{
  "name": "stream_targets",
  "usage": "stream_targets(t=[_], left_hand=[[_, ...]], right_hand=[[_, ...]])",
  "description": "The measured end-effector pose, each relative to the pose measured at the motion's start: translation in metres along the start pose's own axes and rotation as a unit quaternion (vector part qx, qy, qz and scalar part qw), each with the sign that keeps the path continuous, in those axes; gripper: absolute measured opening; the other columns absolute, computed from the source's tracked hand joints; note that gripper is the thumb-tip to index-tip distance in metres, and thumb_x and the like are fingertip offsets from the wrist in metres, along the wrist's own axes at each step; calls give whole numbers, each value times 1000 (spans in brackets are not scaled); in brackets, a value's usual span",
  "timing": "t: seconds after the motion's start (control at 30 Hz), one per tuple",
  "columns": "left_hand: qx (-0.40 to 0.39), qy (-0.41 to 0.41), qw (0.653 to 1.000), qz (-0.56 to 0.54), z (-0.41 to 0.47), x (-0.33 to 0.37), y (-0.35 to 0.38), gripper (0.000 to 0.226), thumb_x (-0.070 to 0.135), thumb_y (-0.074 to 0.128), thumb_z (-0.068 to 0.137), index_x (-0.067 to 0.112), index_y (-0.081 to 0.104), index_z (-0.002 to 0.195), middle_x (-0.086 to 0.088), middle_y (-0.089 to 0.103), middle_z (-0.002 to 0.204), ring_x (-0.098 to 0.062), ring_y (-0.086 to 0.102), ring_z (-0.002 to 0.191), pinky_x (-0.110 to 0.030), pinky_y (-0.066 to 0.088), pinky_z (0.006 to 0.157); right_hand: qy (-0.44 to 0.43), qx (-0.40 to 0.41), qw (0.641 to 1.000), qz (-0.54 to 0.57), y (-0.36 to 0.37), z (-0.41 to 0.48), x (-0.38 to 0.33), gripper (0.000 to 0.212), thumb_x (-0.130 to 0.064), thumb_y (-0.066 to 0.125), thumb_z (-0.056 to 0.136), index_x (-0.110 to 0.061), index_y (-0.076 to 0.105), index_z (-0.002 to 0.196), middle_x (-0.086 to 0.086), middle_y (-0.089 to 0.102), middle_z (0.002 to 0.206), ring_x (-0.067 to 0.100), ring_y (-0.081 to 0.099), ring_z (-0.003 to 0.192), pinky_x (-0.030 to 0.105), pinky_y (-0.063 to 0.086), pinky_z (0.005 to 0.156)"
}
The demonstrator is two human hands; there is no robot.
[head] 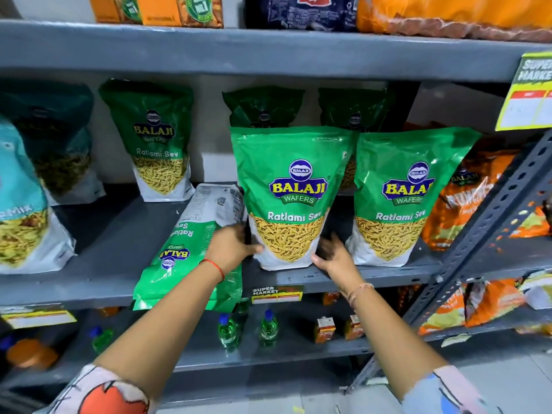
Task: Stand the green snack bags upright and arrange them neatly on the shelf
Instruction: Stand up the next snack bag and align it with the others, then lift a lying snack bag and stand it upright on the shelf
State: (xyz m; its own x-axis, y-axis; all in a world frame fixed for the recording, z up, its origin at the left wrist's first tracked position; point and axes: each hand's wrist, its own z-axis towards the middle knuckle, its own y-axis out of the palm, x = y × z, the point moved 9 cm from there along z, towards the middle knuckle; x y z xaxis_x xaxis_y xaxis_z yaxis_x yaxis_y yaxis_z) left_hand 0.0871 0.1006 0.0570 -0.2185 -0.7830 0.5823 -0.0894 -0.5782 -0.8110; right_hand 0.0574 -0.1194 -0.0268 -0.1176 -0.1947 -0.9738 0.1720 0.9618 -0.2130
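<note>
A green Balaji snack bag (pixel 291 186) stands upright at the front of the grey shelf (pixel 98 282). My left hand (pixel 231 245) grips its lower left edge and my right hand (pixel 334 253) grips its lower right edge. A second green bag (pixel 400 192) stands upright just to its right. Another green bag (pixel 194 243) lies flat, back side up, to the left, under my left forearm and overhanging the shelf edge. One more green bag (pixel 155 138) stands at the back left. Two dimmer green bags (pixel 264 107) stand behind the front ones.
Teal snack bags (pixel 27 204) stand at the left end. Orange bags (pixel 469 198) crowd the right end beside a slanted metal upright (pixel 478 234). A lower shelf holds small green bottles (pixel 228 331) and small cartons. A yellow price tag (pixel 528 97) hangs at the upper right.
</note>
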Motion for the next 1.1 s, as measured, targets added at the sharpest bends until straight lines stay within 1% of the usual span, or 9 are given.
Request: stream_targets(t=[0.13,0.23,0.3,0.43,0.57,0.8,0.93,1.0,1.1], left_hand=[[248,33,968,12,-23,-53,-96,23,-2,58,78,2,67,99,-30,68,100,-43,65,90,-45,52,79],[178,16,976,124,-12,-117,-114,44,0,55,83,4,48,126,-35,55,121,-49,54,108,-53,47,89],[63,31,983,168,-1,-152,-102,65,0,57,82,9,28,139,-25,32,145,-40,30,134,-48,31,110],[-37,121,966,226,9,-174,-75,86,17,67,78,18,10,143,-14,11,155,-33,10,142,-41,15,117],[-60,169,954,242,12,-171,-56,87,16,61,81,32,2,142,-6,9,156,-28,9,143,-37,16,116],[-82,190,975,80,-7,-178,-50,74,4,51,85,14,0,138,-3,8,154,-24,6,143,-30,7,115],[7,158,976,-149,-24,-162,-97,52,38,47,79,33,32,129,-7,23,146,-25,24,138,-35,14,115],[123,165,949,-238,-28,-147,-123,42,9,50,83,36,51,115,-28,44,130,-5,47,120,-29,28,112],[184,107,907,-363,-6,-148,-136,31,-10,42,88,13,62,90,18,72,84,25,52,72,-12,47,75]], right_hand=[[-234,167,933,-218,-3,-65,-36,56,-9,54,86,-15,31,137,4,39,143,21,34,134,34,30,111],[-447,70,793,-408,74,-102,-60,58,-8,55,84,-8,29,136,9,37,141,22,31,134,31,21,113],[-457,22,760,-462,117,-99,-67,65,-6,62,80,-7,28,135,7,36,141,20,32,135,29,14,114],[-403,-59,809,-424,165,-73,-67,79,16,49,68,-10,28,139,5,29,147,14,28,135,24,24,111],[-318,-102,875,-350,175,-47,-51,80,7,53,79,-32,15,138,-11,13,147,5,16,138,11,13,112],[-220,-40,969,-102,175,-48,-51,45,-5,56,79,-31,54,115,-12,41,133,4,27,135,4,18,107],[-215,-13,975,61,181,-56,-90,31,5,50,79,-10,61,104,3,53,123,-1,57,108,9,43,90],[-236,41,965,112,176,-53,-117,30,14,51,77,-1,57,103,8,59,108,-6,62,92,9,47,80],[-240,89,957,136,176,-32,-156,21,-4,62,80,-11,57,99,5,64,96,-7,61,82,11,47,77]])
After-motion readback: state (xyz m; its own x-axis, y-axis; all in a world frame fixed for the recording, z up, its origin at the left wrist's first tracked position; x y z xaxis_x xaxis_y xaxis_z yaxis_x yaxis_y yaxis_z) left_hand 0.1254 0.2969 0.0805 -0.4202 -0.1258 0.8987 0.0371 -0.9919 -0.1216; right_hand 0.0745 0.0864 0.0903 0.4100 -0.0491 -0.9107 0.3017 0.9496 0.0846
